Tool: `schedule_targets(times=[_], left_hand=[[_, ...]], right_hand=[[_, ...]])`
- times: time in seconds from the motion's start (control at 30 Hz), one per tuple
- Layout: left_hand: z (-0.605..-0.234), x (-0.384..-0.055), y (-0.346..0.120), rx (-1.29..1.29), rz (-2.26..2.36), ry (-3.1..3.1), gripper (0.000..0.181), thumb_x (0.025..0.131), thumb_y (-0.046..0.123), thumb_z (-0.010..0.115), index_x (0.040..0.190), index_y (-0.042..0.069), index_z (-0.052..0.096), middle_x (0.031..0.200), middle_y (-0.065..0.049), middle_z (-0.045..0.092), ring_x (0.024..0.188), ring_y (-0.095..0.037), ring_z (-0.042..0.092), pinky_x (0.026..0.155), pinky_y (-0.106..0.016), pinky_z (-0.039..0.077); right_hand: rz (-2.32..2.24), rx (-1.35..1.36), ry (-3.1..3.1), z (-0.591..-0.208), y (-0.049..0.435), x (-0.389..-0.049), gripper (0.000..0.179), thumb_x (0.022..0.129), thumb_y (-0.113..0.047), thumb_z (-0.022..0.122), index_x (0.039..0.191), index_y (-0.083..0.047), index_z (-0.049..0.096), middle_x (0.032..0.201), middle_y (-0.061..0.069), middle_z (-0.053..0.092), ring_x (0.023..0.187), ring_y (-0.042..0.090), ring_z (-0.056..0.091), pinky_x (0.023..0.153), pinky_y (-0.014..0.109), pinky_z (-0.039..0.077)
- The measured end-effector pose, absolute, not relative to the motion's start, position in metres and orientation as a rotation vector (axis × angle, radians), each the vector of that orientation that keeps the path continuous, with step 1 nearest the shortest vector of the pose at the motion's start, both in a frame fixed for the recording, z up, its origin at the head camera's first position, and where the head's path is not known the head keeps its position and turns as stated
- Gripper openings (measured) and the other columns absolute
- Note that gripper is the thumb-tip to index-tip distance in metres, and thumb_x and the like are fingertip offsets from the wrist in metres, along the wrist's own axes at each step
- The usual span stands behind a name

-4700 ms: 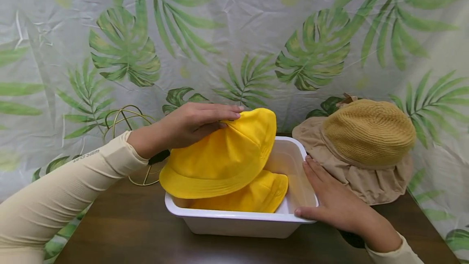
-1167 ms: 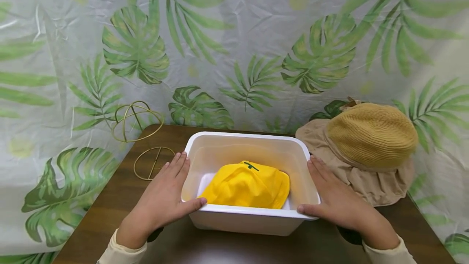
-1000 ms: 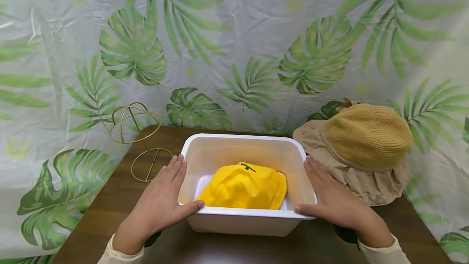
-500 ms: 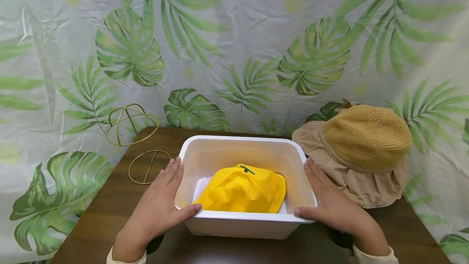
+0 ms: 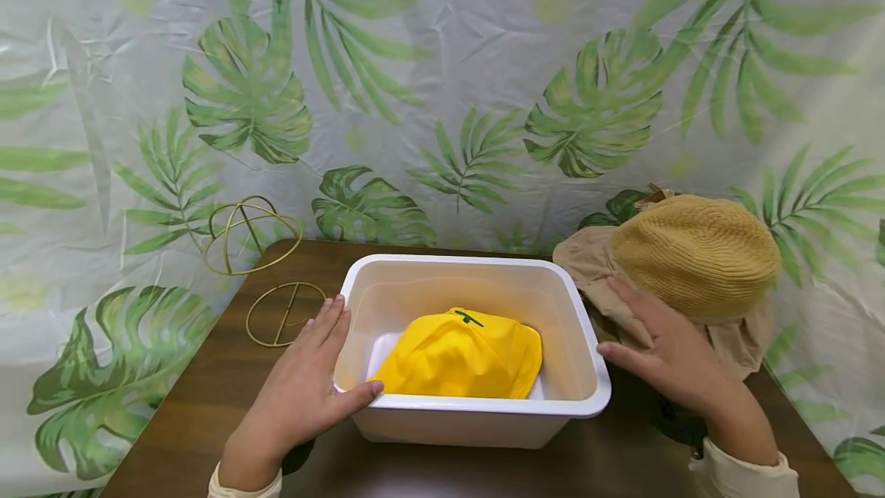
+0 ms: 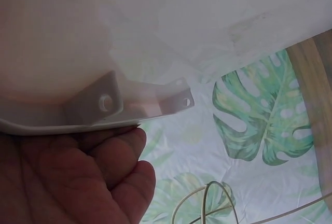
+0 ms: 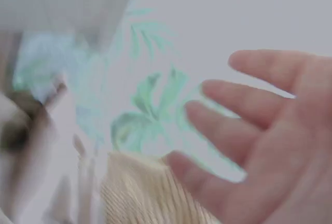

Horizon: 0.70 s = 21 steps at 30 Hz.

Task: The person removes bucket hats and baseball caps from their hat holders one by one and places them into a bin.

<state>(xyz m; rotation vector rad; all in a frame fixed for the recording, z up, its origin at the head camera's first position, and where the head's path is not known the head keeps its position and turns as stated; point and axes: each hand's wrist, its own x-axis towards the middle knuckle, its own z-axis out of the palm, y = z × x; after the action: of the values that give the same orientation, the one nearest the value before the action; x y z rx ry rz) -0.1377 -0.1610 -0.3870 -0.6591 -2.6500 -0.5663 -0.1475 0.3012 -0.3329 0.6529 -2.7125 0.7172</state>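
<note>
A yellow cloth hat (image 5: 459,356) with a small green mark on its crown lies inside a white plastic tub (image 5: 477,406). My left hand (image 5: 297,390) rests along the tub's left side, thumb on the front rim. In the left wrist view its fingers (image 6: 122,154) lie under the rim, beside moulded tabs. Apart from the tub's right side, my right hand (image 5: 681,352) is over the pleated beige brim of a tan knit hat (image 5: 698,252). The right wrist view shows its fingers (image 7: 228,125) spread and holding nothing, the ribbed crown (image 7: 140,187) below them.
A gold wire stand (image 5: 250,227) with a domed top and ring base is at the back left of the brown table (image 5: 187,413). Behind the table hangs a leaf-print sheet (image 5: 456,60). The tan hat occupies the back right corner.
My left hand has let go of the upper yellow hat, now lowered into the tub, and moved to the tub's left rim. My right hand has just left the right rim, moving right.
</note>
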Motion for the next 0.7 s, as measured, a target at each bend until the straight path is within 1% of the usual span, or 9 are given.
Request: schedule_targets(times=[0.03,0.1,0.17,0.27,0.33,0.43,0.53,0.63,0.7], left_hand=[[-0.387,-0.138,-0.161,-0.658,-0.571,-2.652,0.095,0.085,0.060,0.065,0.145,-0.010,0.041,0.155,-0.021,0.034,0.146,-0.035,0.028,0.112,-0.058,0.029],[-0.387,-0.138,-0.160,-0.653,-0.584,-2.656,0.095,0.085,0.060,0.065,0.146,-0.010,0.041,0.156,-0.021,0.034,0.146,-0.034,0.027,0.112,-0.058,0.028],[-0.388,-0.138,-0.159,-0.656,-0.590,-2.650,0.095,0.085,0.059,0.065,0.145,-0.010,0.041,0.156,-0.022,0.034,0.146,-0.035,0.027,0.112,-0.058,0.029],[-0.388,-0.139,-0.157,-0.660,-0.591,-2.645,0.095,0.085,0.059,0.066,0.145,-0.010,0.041,0.156,-0.022,0.034,0.146,-0.035,0.028,0.112,-0.058,0.029],[-0.388,-0.140,-0.156,-0.661,-0.592,-2.646,0.095,0.084,0.059,0.066,0.145,-0.010,0.042,0.156,-0.021,0.034,0.146,-0.034,0.028,0.112,-0.058,0.029],[-0.388,-0.140,-0.155,-0.662,-0.603,-2.653,0.095,0.085,0.059,0.066,0.145,-0.010,0.041,0.156,-0.021,0.033,0.146,-0.034,0.027,0.113,-0.058,0.028],[-0.388,-0.139,-0.156,-0.654,-0.613,-2.656,0.096,0.084,0.059,0.066,0.145,-0.010,0.041,0.156,-0.022,0.032,0.146,-0.035,0.027,0.112,-0.058,0.028],[-0.387,-0.137,-0.157,-0.642,-0.619,-2.654,0.096,0.084,0.059,0.067,0.145,-0.011,0.041,0.156,-0.022,0.033,0.145,-0.036,0.028,0.112,-0.059,0.029],[-0.387,-0.137,-0.158,-0.639,-0.623,-2.654,0.096,0.084,0.058,0.067,0.145,-0.011,0.041,0.156,-0.023,0.033,0.145,-0.036,0.029,0.111,-0.060,0.029]], right_hand=[[0.697,0.652,-2.635,-0.329,0.308,-0.150,0.086,0.082,-0.026,0.082,0.155,-0.014,0.037,0.153,0.018,0.039,0.142,0.026,0.035,0.113,0.044,0.032],[0.649,0.661,-2.455,-0.323,0.320,-0.156,0.077,0.077,-0.021,0.086,0.145,-0.010,0.052,0.142,0.019,0.053,0.137,0.009,0.040,0.110,0.023,0.033],[0.606,0.661,-2.306,-0.317,0.333,-0.164,0.065,0.076,-0.020,0.087,0.134,-0.003,0.062,0.132,0.021,0.060,0.131,-0.006,0.040,0.104,0.008,0.027],[0.545,0.598,-2.187,-0.308,0.352,-0.174,0.053,0.080,-0.025,0.083,0.122,0.003,0.067,0.121,0.024,0.065,0.125,-0.012,0.041,0.103,0.008,0.029],[0.509,0.525,-2.166,-0.302,0.364,-0.180,0.047,0.083,-0.023,0.081,0.120,0.003,0.068,0.120,0.024,0.065,0.126,-0.007,0.045,0.102,0.007,0.028],[0.472,0.422,-2.179,-0.294,0.380,-0.188,0.043,0.084,-0.015,0.079,0.122,0.002,0.067,0.124,0.023,0.064,0.127,0.019,0.054,0.106,0.011,0.028],[0.467,0.359,-2.222,-0.288,0.395,-0.199,0.044,0.085,-0.012,0.078,0.125,0.003,0.066,0.130,0.023,0.061,0.123,0.043,0.053,0.113,0.027,0.032],[0.485,0.347,-2.287,-0.284,0.407,-0.212,0.044,0.086,-0.009,0.077,0.125,0.005,0.064,0.135,0.025,0.055,0.128,0.046,0.046,0.114,0.048,0.030],[0.496,0.350,-2.334,-0.284,0.415,-0.218,0.042,0.086,-0.008,0.077,0.123,0.006,0.064,0.138,0.027,0.052,0.130,0.048,0.042,0.112,0.059,0.028]])
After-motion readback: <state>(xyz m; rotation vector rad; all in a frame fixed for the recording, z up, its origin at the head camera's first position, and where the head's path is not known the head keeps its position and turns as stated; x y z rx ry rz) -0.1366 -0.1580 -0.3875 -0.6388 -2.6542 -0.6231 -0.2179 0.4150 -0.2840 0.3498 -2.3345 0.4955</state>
